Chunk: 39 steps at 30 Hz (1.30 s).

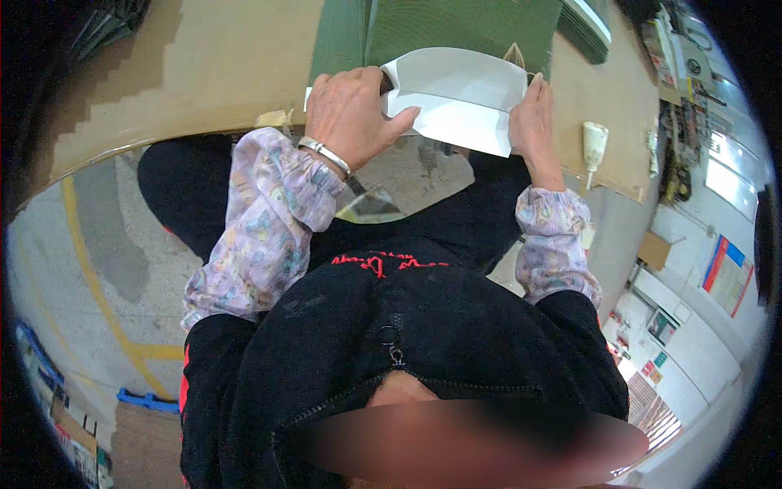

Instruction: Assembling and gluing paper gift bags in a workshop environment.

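Note:
A folded sheet of white card [453,124] with a crease along its length bows upward at the table's front edge. My left hand [352,114] is closed around its left end, with the thumb along the near side. At the other end, my right hand [531,122] pinches the card's right edge. Under and behind the card lies a dark green sheet [464,24]. Something dark shows by my left fingertips, too small to name. A small tan pointed piece [514,55] rises behind the card near my right fingers.
A white squeeze bottle [595,145] lies nozzle toward me on the brown tabletop [220,73], right of my right hand. Beyond it sits a stack of green pieces [588,31]. Tape [274,119] sticks to the table edge. Shelves with tools [684,106] stand far right.

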Each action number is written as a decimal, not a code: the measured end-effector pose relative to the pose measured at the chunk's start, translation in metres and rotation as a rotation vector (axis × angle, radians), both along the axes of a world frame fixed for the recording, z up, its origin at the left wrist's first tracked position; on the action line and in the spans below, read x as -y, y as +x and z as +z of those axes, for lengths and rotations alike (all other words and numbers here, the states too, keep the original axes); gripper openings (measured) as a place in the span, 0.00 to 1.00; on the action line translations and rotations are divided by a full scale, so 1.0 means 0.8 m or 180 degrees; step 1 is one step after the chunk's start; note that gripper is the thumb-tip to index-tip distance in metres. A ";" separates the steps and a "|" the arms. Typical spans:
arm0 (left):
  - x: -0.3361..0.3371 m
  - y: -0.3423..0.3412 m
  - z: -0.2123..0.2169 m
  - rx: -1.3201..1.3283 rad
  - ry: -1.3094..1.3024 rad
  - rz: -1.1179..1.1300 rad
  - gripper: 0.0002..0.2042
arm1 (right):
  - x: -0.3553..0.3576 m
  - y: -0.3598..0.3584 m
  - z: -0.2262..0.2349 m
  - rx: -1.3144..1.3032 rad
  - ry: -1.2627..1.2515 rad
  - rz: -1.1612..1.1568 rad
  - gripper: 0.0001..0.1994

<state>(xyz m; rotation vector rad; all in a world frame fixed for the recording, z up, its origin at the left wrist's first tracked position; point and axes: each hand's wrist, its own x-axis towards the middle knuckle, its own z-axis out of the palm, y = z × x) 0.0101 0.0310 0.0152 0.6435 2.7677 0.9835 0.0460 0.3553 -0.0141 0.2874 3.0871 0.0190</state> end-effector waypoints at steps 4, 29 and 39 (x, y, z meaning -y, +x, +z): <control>-0.002 0.013 -0.004 0.0152 0.0442 0.0357 0.23 | 0.007 -0.003 -0.029 -0.0471 -0.0320 0.0128 0.38; -0.016 0.021 0.011 0.1052 -0.0107 0.1042 0.18 | 0.035 0.007 -0.049 -0.1821 -0.1095 0.0942 0.44; 0.009 -0.035 0.002 0.1040 -0.0429 0.1151 0.16 | 0.030 0.016 0.004 -0.1193 -0.1725 0.0821 0.41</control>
